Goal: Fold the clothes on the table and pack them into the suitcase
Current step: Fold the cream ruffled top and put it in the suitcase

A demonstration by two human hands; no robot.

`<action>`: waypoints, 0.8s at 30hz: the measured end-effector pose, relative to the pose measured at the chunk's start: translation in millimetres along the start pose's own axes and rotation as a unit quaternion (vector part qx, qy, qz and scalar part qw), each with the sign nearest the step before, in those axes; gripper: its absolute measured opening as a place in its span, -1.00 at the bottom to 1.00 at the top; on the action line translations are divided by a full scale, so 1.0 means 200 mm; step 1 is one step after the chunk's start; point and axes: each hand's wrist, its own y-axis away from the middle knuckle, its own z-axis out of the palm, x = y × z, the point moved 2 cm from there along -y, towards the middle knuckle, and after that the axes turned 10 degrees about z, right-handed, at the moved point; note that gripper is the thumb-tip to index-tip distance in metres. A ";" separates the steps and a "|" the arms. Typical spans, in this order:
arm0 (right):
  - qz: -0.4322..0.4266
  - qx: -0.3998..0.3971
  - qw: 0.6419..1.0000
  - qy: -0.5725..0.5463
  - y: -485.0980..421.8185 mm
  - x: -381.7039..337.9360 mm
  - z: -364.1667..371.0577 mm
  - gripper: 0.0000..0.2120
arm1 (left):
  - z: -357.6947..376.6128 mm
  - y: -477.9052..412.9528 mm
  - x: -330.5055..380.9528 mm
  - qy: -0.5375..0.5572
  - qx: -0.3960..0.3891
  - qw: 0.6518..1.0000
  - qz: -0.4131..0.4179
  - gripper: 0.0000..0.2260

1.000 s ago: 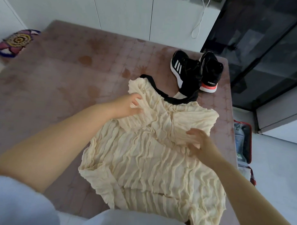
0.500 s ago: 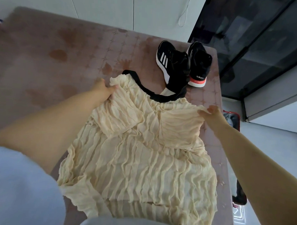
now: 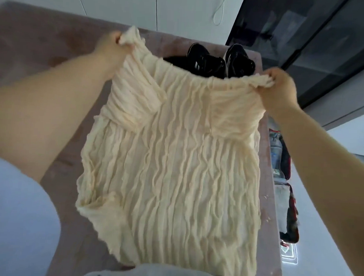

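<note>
**Cream top lifted by its far corners**

The cream top hangs between our two hands above the pink table. Half a second ago it lay flat on the tabletop with our fingers just reaching its far corners; now those corners are raised and drawn apart, and the far edge stretches into a shallow curve between them. Our left hand is clenched around a bunched far-left corner, and our right hand pinches the far-right corner in the same way. We judge this to be the start of the next fold: with both short sleeves already turned in over the body, the far edge can be brought toward the near hem.

The fabric is thin, soft and crinkled, with wavy raised ridges running lengthwise, and it sags and gathers wherever it is unsupported. The near hem drapes loosely over the table's near edge.

Beyond the top, partly hidden by it, stand black sneakers with white stripes, beside a dark garment. The open suitcase lies on the floor to the right of the table, already holding some clothes.
</note>
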 end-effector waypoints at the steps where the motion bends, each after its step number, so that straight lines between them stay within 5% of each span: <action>1: -0.021 0.018 1.000 -0.010 -0.01 -0.03 -0.04 -0.86 | -0.03 -0.01 0.04 0.026 0.008 1.000 0.005 -0.93; 6: -0.126 0.038 0.987 -0.089 0.20 -0.05 -0.18 -0.67 | -0.24 0.15 0.14 0.131 -0.038 0.989 0.061 -0.83; 10: -0.230 -0.030 0.973 -0.012 0.53 0.27 -0.12 -0.70 | -0.32 0.58 -0.04 -0.025 -0.146 0.987 0.054 -0.83; 16: -0.162 -0.189 0.949 0.193 0.92 0.80 0.03 -0.62 | -0.27 1.12 -0.40 -0.159 -0.310 0.937 0.014 -0.67; 19: -0.077 -0.207 0.956 0.191 1.03 0.86 0.04 -0.60 | -0.26 1.24 -0.47 -0.171 -0.287 0.937 0.097 -0.43; 24: -0.065 -0.107 0.982 0.143 1.12 0.71 0.05 -0.55 | -0.27 1.37 -0.37 -0.194 -0.109 0.972 0.082 -0.59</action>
